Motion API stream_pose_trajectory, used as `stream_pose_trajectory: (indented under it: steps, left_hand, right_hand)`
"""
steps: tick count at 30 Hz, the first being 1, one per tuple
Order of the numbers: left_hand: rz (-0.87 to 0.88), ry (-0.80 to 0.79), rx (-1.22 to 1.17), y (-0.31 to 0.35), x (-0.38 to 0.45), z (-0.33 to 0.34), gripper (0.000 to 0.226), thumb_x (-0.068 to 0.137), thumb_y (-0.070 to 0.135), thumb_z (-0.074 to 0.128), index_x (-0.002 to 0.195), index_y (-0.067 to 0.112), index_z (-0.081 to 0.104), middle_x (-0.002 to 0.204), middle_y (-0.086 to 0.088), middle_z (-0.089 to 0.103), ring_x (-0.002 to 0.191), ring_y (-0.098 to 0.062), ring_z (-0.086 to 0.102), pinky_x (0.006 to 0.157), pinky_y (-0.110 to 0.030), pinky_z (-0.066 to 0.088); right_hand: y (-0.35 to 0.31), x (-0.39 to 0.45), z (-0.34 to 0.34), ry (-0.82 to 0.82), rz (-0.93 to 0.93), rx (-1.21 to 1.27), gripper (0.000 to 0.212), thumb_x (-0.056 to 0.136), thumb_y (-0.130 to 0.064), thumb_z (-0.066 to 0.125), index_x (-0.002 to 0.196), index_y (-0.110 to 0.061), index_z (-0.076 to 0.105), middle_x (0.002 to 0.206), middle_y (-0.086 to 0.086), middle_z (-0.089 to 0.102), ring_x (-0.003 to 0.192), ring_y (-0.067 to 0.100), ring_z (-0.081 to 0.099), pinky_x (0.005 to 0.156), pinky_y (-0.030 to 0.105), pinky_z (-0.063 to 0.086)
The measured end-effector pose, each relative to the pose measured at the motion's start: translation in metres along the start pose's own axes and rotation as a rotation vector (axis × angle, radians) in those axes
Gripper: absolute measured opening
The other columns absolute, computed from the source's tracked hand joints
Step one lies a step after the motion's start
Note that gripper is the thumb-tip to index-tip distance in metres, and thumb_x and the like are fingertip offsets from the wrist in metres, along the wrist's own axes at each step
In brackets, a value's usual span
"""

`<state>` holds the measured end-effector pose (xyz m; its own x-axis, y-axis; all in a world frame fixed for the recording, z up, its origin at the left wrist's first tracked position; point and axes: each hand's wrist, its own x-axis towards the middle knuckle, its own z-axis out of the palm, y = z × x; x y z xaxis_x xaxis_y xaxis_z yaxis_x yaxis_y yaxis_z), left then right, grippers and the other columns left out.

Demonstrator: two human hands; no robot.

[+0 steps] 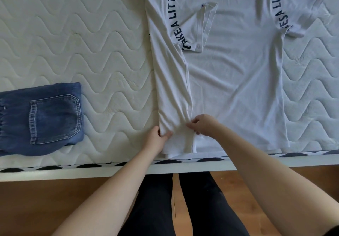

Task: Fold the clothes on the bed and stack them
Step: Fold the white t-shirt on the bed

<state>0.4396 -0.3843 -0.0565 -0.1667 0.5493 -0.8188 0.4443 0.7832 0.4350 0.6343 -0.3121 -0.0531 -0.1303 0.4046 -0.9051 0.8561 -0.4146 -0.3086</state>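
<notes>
Shirt (229, 81) flap pinched low-middle by left hand (157, 140), right hand (201, 125) | jeans (40, 118) folded, lower left | flap should be smoothed flat

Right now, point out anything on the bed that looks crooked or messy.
The folded-over left strip of the white T-shirt is bunched and wrinkled near the hem, where the left hand and right hand pinch it. The folded jeans lie neat on the mattress.
</notes>
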Motion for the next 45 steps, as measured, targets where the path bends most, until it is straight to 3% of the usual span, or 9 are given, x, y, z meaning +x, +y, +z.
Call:
stream_pose_trajectory:
  steps: [7,13,17,22,25,30,34,39,45]
  left_hand:
    - [-0.073,-0.139,-0.067,-0.024,-0.020,0.001,0.021,0.096,0.022,0.060,0.108,0.005,0.059,0.104,-0.010,0.069,0.093,-0.026,0.066,0.069,-0.028,0.053]
    - [-0.077,-0.117,-0.095,-0.042,-0.027,-0.001,0.023,0.100,0.021,0.054,0.090,-0.001,0.053,0.083,-0.010,0.065,0.056,-0.008,0.066,0.049,-0.019,0.049]
    - [-0.022,-0.155,0.106,-0.050,-0.027,0.003,0.026,0.092,0.034,0.064,0.096,0.010,0.056,0.095,-0.005,0.067,0.086,-0.020,0.066,0.077,-0.039,0.055]
    - [0.043,-0.153,0.269,-0.054,-0.036,0.013,0.062,0.075,0.040,0.080,0.122,0.018,0.047,0.115,0.007,0.057,0.105,-0.014,0.055,0.091,-0.038,0.050]
    - [0.026,-0.109,0.234,-0.052,-0.034,0.016,0.044,0.079,0.039,0.076,0.109,0.019,0.052,0.105,0.006,0.062,0.096,-0.014,0.061,0.086,-0.040,0.053]
    - [-0.001,-0.253,0.085,-0.048,-0.031,0.004,0.064,0.067,0.059,0.078,0.116,0.026,0.053,0.109,0.013,0.062,0.100,-0.005,0.059,0.089,-0.030,0.050]
    - [-0.037,-0.165,0.067,-0.046,-0.029,0.002,0.032,0.098,0.040,0.052,0.094,0.009,0.056,0.090,-0.007,0.064,0.082,-0.021,0.059,0.078,-0.043,0.052]
    - [-0.017,-0.173,0.219,-0.048,-0.029,0.005,0.027,0.099,0.033,0.052,0.082,0.012,0.054,0.075,-0.001,0.058,0.068,-0.016,0.054,0.063,-0.030,0.042]
    - [0.002,-0.204,0.401,-0.048,-0.024,-0.001,0.025,0.097,0.033,0.050,0.078,0.016,0.051,0.075,0.001,0.054,0.066,-0.013,0.051,0.062,-0.028,0.040]
  right_hand:
    - [0.025,-0.014,0.041,0.042,0.015,0.009,0.027,0.094,-0.035,0.059,0.094,-0.008,0.063,0.088,0.008,0.063,0.078,0.025,0.055,0.064,0.031,0.039]
    - [0.043,-0.023,0.052,0.093,-0.005,0.165,0.015,0.093,-0.030,0.061,0.087,-0.017,0.063,0.074,0.000,0.070,0.076,0.027,0.067,0.070,0.033,0.051]
    - [0.040,-0.023,0.051,-0.002,0.009,0.096,0.023,0.089,-0.039,0.065,0.088,-0.015,0.068,0.077,0.001,0.073,0.076,0.018,0.067,0.073,0.031,0.052]
    - [0.035,-0.019,0.049,-0.023,0.042,0.114,0.026,0.091,-0.032,0.063,0.096,-0.008,0.071,0.084,0.007,0.073,0.070,0.020,0.065,0.073,0.035,0.057]
    - [0.035,-0.019,0.048,-0.062,0.058,0.121,0.026,0.092,-0.033,0.061,0.098,-0.009,0.071,0.087,0.007,0.074,0.084,0.027,0.070,0.078,0.038,0.059]
    - [0.038,-0.022,0.046,-0.126,0.077,0.116,0.028,0.090,-0.032,0.067,0.101,-0.007,0.073,0.085,0.005,0.075,0.090,0.028,0.071,0.081,0.038,0.059]
    - [0.030,-0.023,0.040,-0.197,0.117,0.028,0.034,0.092,-0.031,0.066,0.102,0.000,0.070,0.088,0.007,0.076,0.079,0.023,0.068,0.084,0.035,0.057]
    - [0.012,-0.019,0.015,-0.303,0.150,-0.249,0.040,0.093,-0.038,0.063,0.105,-0.001,0.070,0.103,0.006,0.075,0.071,0.014,0.064,0.085,0.031,0.055]
    - [-0.024,0.011,-0.038,0.234,0.052,0.042,0.046,0.093,-0.054,0.053,0.101,-0.011,0.067,0.092,0.007,0.072,0.079,0.023,0.066,0.079,0.036,0.056]
